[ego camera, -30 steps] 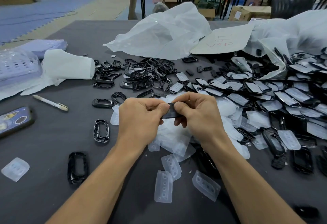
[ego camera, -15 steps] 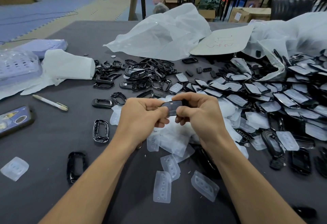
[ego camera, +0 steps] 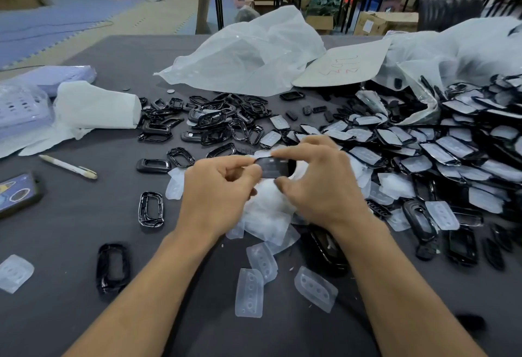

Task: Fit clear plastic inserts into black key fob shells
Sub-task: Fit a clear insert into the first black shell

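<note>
Turned face-on since a second ago, the black shell (ego camera: 272, 167), twelve o'clock from the loose inserts (ego camera: 250, 291), is pinched between the curled left hand (ego camera: 217, 187) and right hand (ego camera: 319, 187); seating seems underway, and the edges next need pressing flush.

A shell (ego camera: 272, 167) is being held between the left grip (ego camera: 220, 190) and the right grip (ego camera: 322, 187), above inserts (ego camera: 265, 215) heaped on the table (ego camera: 70, 229). Empty shells (ego camera: 214, 122) are lying behind the left grip, filled shells (ego camera: 440, 153) are lying right of the right grip, and a pen (ego camera: 67, 166) is lying well left.
</note>
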Action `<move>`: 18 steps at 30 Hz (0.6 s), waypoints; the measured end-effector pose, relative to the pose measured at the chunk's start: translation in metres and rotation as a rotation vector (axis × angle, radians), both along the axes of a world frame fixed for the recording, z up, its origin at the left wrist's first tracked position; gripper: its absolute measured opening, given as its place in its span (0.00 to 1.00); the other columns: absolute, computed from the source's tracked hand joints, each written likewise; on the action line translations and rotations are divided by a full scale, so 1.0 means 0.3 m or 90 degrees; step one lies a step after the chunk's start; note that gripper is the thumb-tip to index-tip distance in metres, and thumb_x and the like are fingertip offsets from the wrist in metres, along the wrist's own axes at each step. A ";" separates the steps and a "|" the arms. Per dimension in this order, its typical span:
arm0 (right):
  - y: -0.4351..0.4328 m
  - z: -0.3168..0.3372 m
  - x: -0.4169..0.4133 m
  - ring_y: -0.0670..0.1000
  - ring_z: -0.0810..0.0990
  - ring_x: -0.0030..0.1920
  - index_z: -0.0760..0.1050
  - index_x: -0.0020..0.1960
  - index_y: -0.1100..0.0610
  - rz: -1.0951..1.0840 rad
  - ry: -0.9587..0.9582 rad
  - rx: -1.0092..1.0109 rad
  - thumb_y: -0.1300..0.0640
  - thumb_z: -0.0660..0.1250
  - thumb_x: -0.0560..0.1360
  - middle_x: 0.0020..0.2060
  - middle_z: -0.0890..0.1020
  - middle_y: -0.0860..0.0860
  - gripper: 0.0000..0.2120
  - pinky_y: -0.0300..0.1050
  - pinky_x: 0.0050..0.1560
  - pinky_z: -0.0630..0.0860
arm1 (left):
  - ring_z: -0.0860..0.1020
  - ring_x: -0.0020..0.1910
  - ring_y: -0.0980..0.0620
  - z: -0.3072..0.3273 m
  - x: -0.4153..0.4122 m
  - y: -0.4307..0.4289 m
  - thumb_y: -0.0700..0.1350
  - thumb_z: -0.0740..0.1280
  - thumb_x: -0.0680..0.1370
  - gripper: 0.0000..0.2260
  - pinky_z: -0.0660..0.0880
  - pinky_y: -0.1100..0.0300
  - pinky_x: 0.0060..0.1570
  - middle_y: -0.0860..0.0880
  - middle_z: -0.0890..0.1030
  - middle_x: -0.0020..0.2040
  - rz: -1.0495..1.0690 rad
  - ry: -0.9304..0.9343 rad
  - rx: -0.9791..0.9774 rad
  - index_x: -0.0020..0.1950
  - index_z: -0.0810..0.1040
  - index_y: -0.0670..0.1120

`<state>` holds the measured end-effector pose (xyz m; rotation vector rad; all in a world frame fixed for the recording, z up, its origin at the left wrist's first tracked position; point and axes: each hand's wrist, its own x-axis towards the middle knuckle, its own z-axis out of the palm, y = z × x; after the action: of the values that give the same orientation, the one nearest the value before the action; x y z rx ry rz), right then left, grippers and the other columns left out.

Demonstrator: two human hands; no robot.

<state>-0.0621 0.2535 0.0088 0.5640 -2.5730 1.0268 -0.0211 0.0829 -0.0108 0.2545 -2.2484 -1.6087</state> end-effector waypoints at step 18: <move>-0.050 -0.052 0.002 0.55 0.62 0.75 0.73 0.74 0.52 -0.067 -0.059 0.115 0.48 0.71 0.78 0.71 0.75 0.52 0.26 0.50 0.77 0.56 | 0.62 0.79 0.45 -0.061 -0.060 -0.092 0.40 0.60 0.83 0.21 0.56 0.47 0.78 0.46 0.70 0.78 0.025 -0.162 -0.490 0.77 0.71 0.47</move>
<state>-0.0615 0.2383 -0.0069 0.4282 -2.7631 0.8086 -0.0390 0.0554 -0.0291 0.2940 -2.8336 -0.6187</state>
